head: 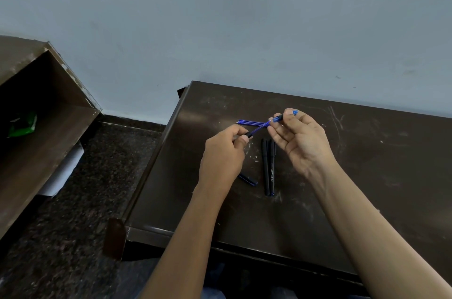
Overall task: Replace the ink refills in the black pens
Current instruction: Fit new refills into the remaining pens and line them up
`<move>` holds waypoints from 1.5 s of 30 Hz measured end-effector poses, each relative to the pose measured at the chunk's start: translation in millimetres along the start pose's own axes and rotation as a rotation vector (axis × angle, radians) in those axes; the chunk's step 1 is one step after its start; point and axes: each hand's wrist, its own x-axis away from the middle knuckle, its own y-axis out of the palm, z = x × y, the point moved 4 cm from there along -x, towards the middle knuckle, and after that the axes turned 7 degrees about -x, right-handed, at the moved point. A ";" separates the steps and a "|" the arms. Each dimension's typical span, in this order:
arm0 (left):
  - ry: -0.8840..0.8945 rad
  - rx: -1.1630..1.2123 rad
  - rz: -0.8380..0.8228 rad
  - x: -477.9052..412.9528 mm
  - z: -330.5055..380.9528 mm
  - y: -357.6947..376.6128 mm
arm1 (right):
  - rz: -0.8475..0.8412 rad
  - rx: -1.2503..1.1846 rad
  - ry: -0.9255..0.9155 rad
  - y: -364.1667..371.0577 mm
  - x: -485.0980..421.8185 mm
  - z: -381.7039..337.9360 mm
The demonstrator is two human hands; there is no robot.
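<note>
Near the middle of the frame, above a scuffed dark brown table (367, 176), both hands work on one pen that has been pulled apart. The left hand (225, 149) is curled, its thumb and fingers closed round the black pen barrel (248, 134), of which only the open end shows past the thumb. The right hand (300, 139) is turned palm towards the camera; its thumb and fingertips pinch the front section (278, 118) of the pen, black with a translucent blue tip, while the remaining fingers hang loosely spread. A thin blue refill (261, 126) runs on a slant between the two parts, from the barrel mouth at lower left up to the front section at upper right, bare along the stretch between the hands.

On the table just behind the hands, a small bundle of spare refills (248, 123) lies flat, pointing left. Below the right hand, two black pens (268, 169) lie side by side, touching, running roughly top to bottom in the frame; one carries white lettering. Just left of them, partly hidden under the left wrist, lies a black pen cap (249, 179) with a blue edge.

At the left of the frame stands a brown shelf unit (49, 115) with a green packet (23, 125) inside. A pale wall (244, 29) fills the top, and a dark speckled floor (97, 176) lies between shelf and table.
</note>
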 end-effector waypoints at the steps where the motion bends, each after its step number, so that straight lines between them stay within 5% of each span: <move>1: 0.001 0.001 0.000 -0.1 0.1 0.1 | -0.012 0.018 -0.002 0.9 0.5 0.6; 45: 0.055 0.006 -0.064 -1.3 1.1 4.1 | -0.133 0.243 0.045 15.3 11.7 7.0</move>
